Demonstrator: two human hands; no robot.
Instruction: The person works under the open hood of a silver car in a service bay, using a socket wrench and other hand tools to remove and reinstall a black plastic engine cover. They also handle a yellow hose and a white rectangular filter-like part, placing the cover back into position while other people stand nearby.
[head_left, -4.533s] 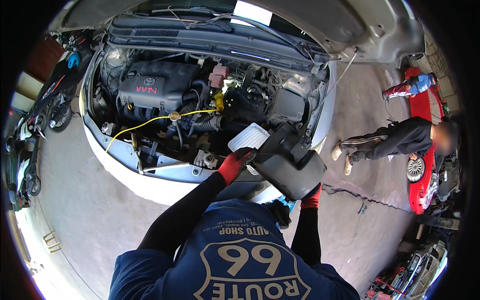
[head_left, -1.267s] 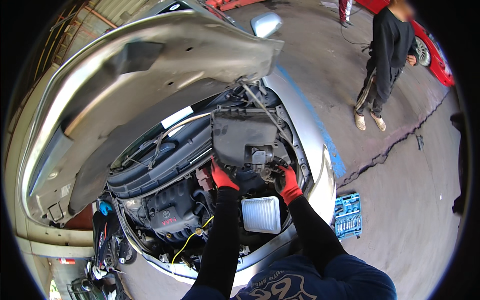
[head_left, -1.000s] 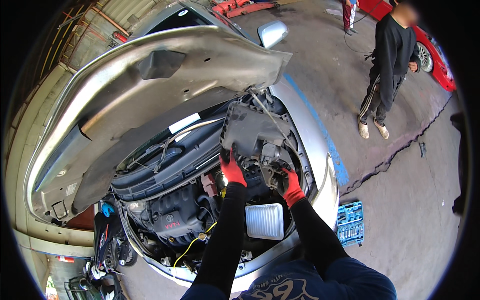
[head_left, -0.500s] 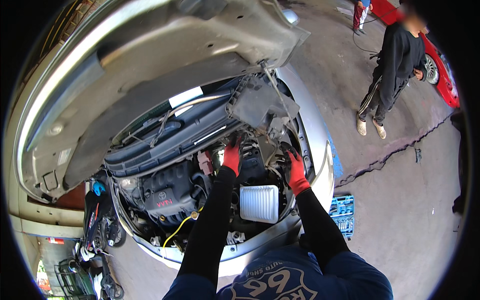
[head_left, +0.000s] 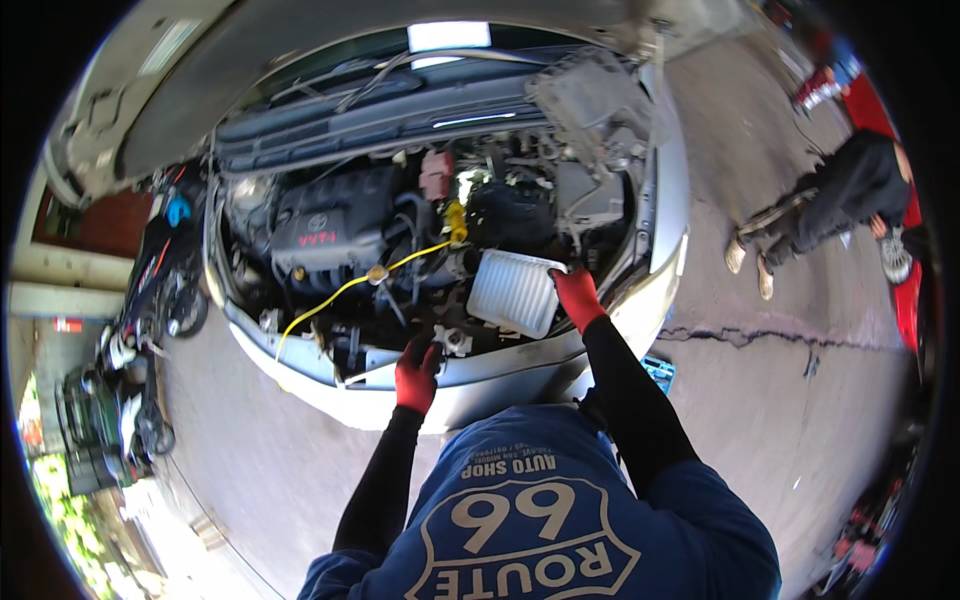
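My right hand [head_left: 575, 298] grips the right corner of a white rectangular pleated air filter [head_left: 505, 288] in the engine bay. My left hand [head_left: 420, 370] is just above the front crossmember, left of the filter, fingers loosely bent and apart, holding nothing visible. Both gloves are red and black. A black airbox cover [head_left: 585, 100] sits at the back right under the hood, away from both hands. The engine cover [head_left: 330, 215] is at the left, with a thin yellow line [head_left: 330, 300] running across the bay toward a yellow part [head_left: 456, 220].
The raised hood [head_left: 230, 50] spans the top. A person in dark clothes [head_left: 840, 200] stands at right, another person [head_left: 830, 75] behind, near a red car [head_left: 905, 320]. A blue tool case [head_left: 658, 372] lies by the bumper, motorcycles [head_left: 155, 290] at left, and a floor crack [head_left: 750, 338] crosses the right.
My hands have let go of the airbox cover, left at the back right, and moved down toward the front. My right hand has taken hold of the filter, and the view has swung.
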